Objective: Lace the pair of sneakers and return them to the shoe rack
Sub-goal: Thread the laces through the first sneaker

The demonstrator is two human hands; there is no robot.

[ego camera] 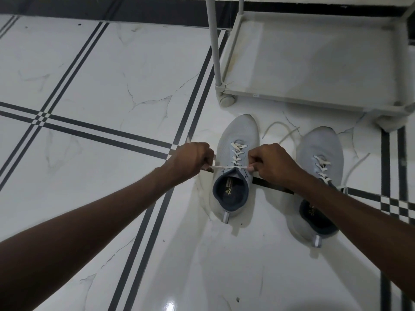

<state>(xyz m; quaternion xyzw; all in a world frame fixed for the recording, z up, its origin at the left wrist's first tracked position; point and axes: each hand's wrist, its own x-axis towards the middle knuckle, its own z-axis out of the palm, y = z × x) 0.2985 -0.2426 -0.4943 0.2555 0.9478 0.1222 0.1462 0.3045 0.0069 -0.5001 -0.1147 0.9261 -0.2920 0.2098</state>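
My left hand is curled round one end of the white lace, and my right hand pinches the other end, the lace drawn straight across the top of the near sneaker. My fingers hide how each end sits in the grip. This sneaker stands on the tiled floor, toe toward the shoe rack. The second sneaker stands just beside it on the right, my right forearm covering part of its collar, its lace ends trailing loose. The rack's upper part is cut off by the frame.
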